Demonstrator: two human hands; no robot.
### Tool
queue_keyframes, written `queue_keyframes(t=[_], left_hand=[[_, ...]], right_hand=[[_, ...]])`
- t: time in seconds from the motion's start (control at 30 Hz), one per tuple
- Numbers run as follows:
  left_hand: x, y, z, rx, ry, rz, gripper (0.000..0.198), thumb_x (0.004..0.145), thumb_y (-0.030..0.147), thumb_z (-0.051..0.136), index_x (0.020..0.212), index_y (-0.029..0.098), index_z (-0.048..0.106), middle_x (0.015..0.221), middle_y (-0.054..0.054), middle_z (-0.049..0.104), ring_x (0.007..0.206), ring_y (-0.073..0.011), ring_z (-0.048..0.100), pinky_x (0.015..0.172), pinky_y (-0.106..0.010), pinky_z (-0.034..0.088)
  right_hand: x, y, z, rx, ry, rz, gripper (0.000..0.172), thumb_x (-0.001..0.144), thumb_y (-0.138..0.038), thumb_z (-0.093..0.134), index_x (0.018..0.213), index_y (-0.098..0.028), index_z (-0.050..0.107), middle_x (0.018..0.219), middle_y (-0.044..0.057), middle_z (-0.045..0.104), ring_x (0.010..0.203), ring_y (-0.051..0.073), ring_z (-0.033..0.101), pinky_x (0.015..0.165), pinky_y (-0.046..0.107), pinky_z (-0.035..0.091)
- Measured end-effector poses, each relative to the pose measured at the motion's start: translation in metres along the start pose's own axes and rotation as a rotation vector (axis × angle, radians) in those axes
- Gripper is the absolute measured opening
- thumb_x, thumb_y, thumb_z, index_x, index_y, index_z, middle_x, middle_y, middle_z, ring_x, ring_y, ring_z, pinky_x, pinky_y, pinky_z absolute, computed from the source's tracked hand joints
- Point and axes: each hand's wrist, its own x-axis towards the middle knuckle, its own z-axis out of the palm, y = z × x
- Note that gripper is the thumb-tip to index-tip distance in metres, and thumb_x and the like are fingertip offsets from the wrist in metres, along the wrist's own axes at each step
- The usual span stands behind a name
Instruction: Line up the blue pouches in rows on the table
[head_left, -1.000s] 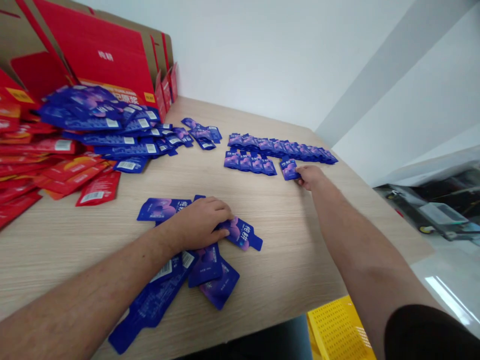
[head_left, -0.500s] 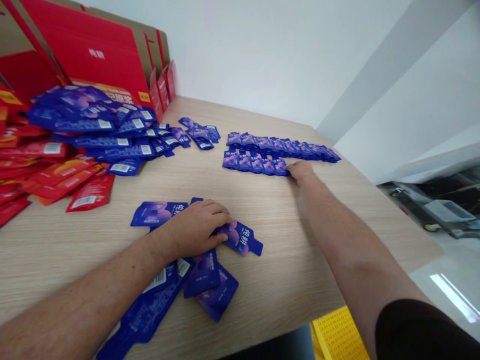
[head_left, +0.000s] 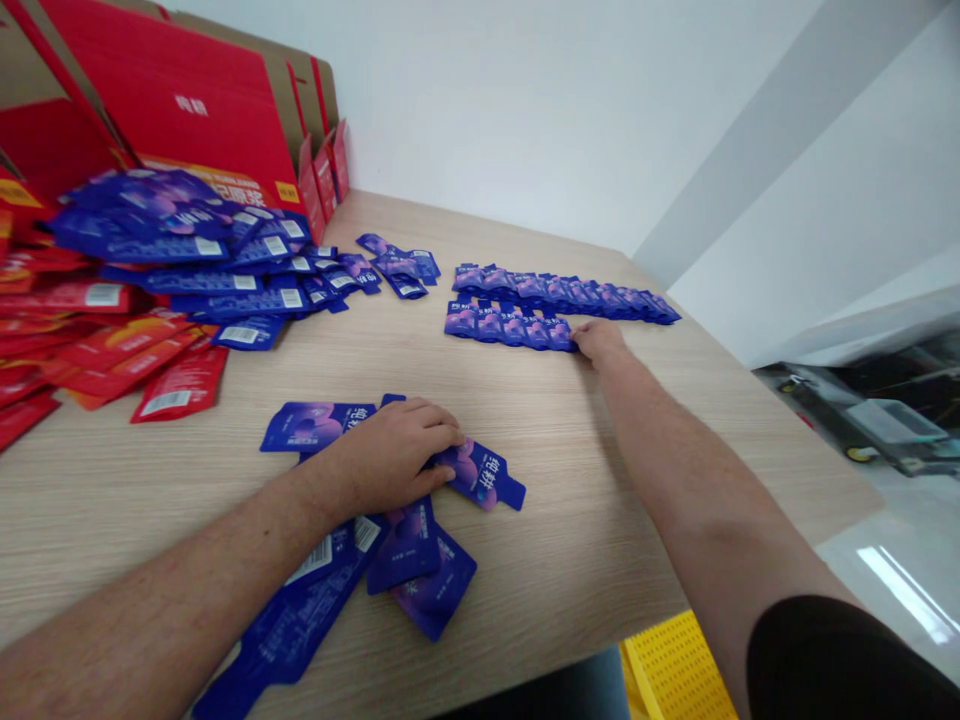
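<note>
Many glossy blue-purple notched sachets [head_left: 480, 475]

Left hand [head_left: 394, 455] flat, palm down — right hand [head_left: 598, 340] far forward, fingers curled under.

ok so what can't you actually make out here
Head view only.
Under the left hand: blue pouches covered, count unclear.
Whether the right hand grips the end pouch: its back hides the fingertips.
At the left edge: red pouches cut off.
Below the table edge: yellow crate mostly hidden.
</note>
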Motion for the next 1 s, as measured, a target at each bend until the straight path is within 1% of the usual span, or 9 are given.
queue_keyframes(t=[0.3,0.47,0.53,0.57,0.67,0.73,0.8,0.9,1.0], left_hand=[[-0.001,-0.001,0.002,-0.002,0.009,-0.001,0.031,0.092,0.029,0.067,0.122,0.021,0.071,0.125,-0.009,0.071,0.118,-0.0268,0.064,0.106,-0.045,0.050],[-0.001,-0.001,0.001,0.013,0.018,0.006,0.030,0.092,0.028,0.067,0.121,0.021,0.071,0.123,-0.009,0.072,0.117,-0.0261,0.064,0.106,-0.043,0.049],[-0.001,-0.001,0.000,0.014,0.013,0.010,0.031,0.091,0.030,0.068,0.121,0.021,0.071,0.124,-0.009,0.072,0.118,-0.0268,0.064,0.106,-0.044,0.049],[-0.001,0.000,0.000,0.015,0.007,0.012,0.033,0.090,0.032,0.070,0.121,0.020,0.071,0.125,-0.009,0.071,0.118,-0.0275,0.064,0.106,-0.044,0.049],[-0.001,0.001,-0.002,0.021,-0.006,0.012,0.039,0.087,0.038,0.074,0.121,0.021,0.071,0.126,-0.010,0.071,0.119,-0.0293,0.064,0.105,-0.045,0.049],[-0.001,0.001,-0.002,0.025,-0.013,0.002,0.041,0.086,0.039,0.075,0.123,0.021,0.070,0.128,-0.010,0.070,0.120,-0.0298,0.063,0.105,-0.044,0.048],[0.000,0.000,-0.001,0.030,-0.024,-0.010,0.044,0.086,0.040,0.074,0.125,0.020,0.069,0.130,-0.011,0.069,0.122,-0.0302,0.062,0.106,-0.044,0.047],[0.002,-0.002,0.001,0.026,-0.028,-0.014,0.045,0.087,0.041,0.073,0.127,0.020,0.068,0.132,-0.011,0.067,0.125,-0.0301,0.060,0.109,-0.044,0.045],[0.003,-0.002,0.003,0.012,-0.026,-0.023,0.048,0.085,0.039,0.073,0.129,0.020,0.066,0.132,-0.011,0.067,0.125,-0.0288,0.060,0.110,-0.041,0.044]], right_hand=[[-0.004,-0.006,-0.001,0.015,-0.010,0.063,0.021,0.088,-0.027,0.068,0.096,-0.014,0.083,0.093,0.014,0.079,0.094,0.025,0.073,0.084,0.028,0.054],[-0.031,-0.010,-0.016,0.164,0.132,0.081,0.026,0.092,-0.028,0.061,0.101,-0.012,0.081,0.093,0.014,0.078,0.091,0.023,0.072,0.081,0.028,0.052],[-0.055,-0.011,-0.025,0.311,0.124,0.051,0.027,0.092,-0.032,0.062,0.102,-0.014,0.078,0.082,0.010,0.075,0.076,0.020,0.069,0.072,0.027,0.051],[-0.071,-0.012,-0.029,0.379,0.074,0.024,0.028,0.092,-0.034,0.062,0.103,-0.014,0.077,0.076,0.007,0.072,0.067,0.017,0.066,0.066,0.026,0.049],[-0.127,-0.014,-0.039,0.518,-0.193,-0.104,0.026,0.089,-0.037,0.065,0.101,-0.016,0.074,0.069,0.002,0.066,0.054,0.012,0.054,0.053,0.023,0.041],[-0.167,-0.015,-0.041,0.541,-0.394,-0.211,0.025,0.086,-0.037,0.068,0.099,-0.017,0.074,0.067,0.000,0.065,0.053,0.011,0.051,0.051,0.023,0.038],[-0.204,-0.018,-0.042,0.525,-0.522,-0.301,0.025,0.084,-0.039,0.068,0.096,-0.018,0.075,0.062,-0.002,0.061,0.053,0.011,0.048,0.052,0.024,0.037],[-0.243,-0.024,-0.042,0.465,-0.519,-0.370,0.024,0.085,-0.040,0.065,0.094,-0.020,0.076,0.063,-0.002,0.062,0.055,0.013,0.049,0.054,0.026,0.037],[-0.267,-0.029,-0.042,0.394,-0.468,-0.390,0.024,0.087,-0.039,0.062,0.096,-0.021,0.076,0.073,0.000,0.068,0.063,0.016,0.057,0.062,0.029,0.042]])
